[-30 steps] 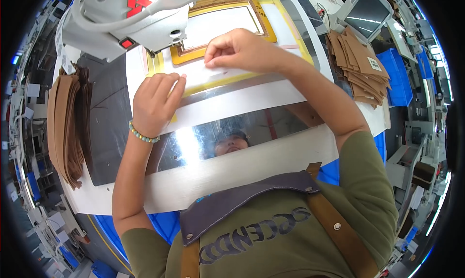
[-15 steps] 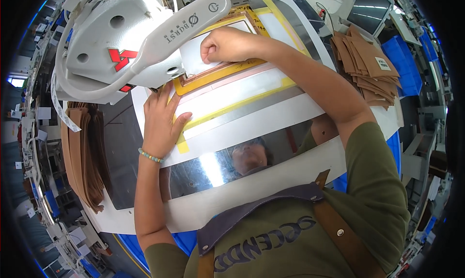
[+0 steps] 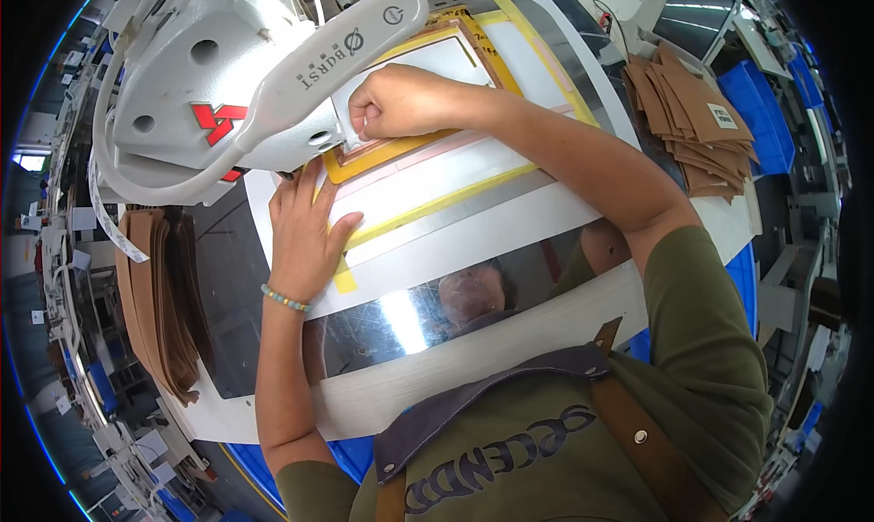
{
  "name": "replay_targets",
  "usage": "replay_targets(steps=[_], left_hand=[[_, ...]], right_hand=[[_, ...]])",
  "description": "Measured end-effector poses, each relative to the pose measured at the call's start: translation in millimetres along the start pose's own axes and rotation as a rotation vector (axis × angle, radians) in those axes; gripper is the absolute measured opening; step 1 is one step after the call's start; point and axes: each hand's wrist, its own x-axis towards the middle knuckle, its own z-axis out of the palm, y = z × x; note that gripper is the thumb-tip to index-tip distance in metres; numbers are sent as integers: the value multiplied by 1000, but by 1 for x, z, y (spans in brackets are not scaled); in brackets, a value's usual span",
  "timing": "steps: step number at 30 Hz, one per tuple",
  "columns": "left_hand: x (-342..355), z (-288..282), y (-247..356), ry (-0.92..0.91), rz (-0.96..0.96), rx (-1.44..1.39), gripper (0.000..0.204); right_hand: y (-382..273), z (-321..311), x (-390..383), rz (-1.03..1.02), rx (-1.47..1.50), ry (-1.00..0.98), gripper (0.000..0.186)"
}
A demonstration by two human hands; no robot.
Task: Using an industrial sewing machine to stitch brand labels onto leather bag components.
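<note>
Shifted leftward, right fingers (image 3: 366, 111) curl over the yellow frame (image 3: 401, 150).

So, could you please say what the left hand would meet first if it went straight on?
The left hand would probably meet the white machine head first, though depth is unclear and it might pass underneath.

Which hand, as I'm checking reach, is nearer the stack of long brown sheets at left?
Left: the left hand lies apart, right of the brown stack; the right hand is farther off, over the yellow rectangular frame.
</note>
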Motion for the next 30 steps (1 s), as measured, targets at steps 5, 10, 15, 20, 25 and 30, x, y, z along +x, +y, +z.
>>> replay_targets(steps=[5,10,15,20,25,30], left_hand=[[4,-1,11,32,-28,-22,65],[3,4,8,53,-56,-65,63],[1,5,5,45,-71,-6,61],[1,5,7,40,-81,-18,60],[2,7,11,88,-95,-87,56],[1,6,10,87,-85,-47,59]], right_hand=[[20,-7,-2,-173,-125,61,18],[39,-81,-20,-9,161,-72,14],[39,-100,-50,173,-221,-59,6],[49,-92,-63,145,-291,-108,6],[40,-93,-67,165,-288,-155,6],[42,-94,-60,189,-309,-200,7]])
